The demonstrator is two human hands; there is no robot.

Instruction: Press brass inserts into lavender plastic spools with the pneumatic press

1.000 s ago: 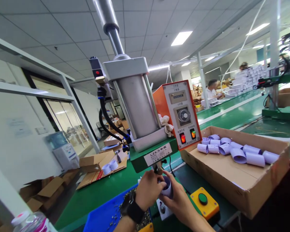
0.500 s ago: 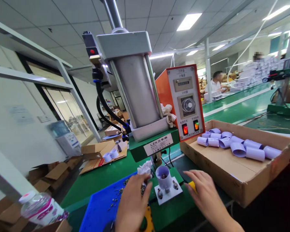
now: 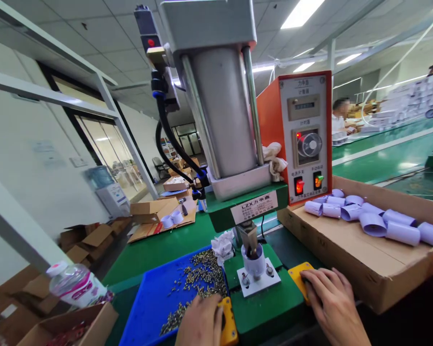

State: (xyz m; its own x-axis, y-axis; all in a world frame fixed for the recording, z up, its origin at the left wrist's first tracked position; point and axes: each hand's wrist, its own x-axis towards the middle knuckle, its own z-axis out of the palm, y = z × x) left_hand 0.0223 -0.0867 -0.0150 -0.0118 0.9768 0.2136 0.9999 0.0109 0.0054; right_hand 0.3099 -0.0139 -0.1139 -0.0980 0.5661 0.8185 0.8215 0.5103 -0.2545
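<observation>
My left hand [image 3: 200,321] is low in the middle, its thumb side against a yellow button box [image 3: 230,323]. My right hand [image 3: 334,300] rests at a second yellow button box [image 3: 296,277], thumb over its dark button, fingers loosely bent. Neither hand holds anything. Between them, a pale lilac plastic cup [image 3: 253,265] stands upright on a white metal plate [image 3: 261,286]. The metal ram [image 3: 251,239] of the press reaches down into the cup, hiding its inside. To the left, a blue tray [image 3: 147,298] holds many small metal fittings [image 3: 204,274], near my left hand.
The press cylinder [image 3: 223,110] rises above, beside an orange control box [image 3: 303,139] with lit switches. At right stands a cardboard box [image 3: 361,262] of lilac tubes [image 3: 402,233]. A plastic bottle [image 3: 77,284] is at left. Crumpled tissue [image 3: 222,246] lies by the press. A person [image 3: 341,117] sits beyond.
Both hands have moved away from the cup and down onto the yellow button boxes. The ram has come down into the cup. A red light on the timer is now lit.
</observation>
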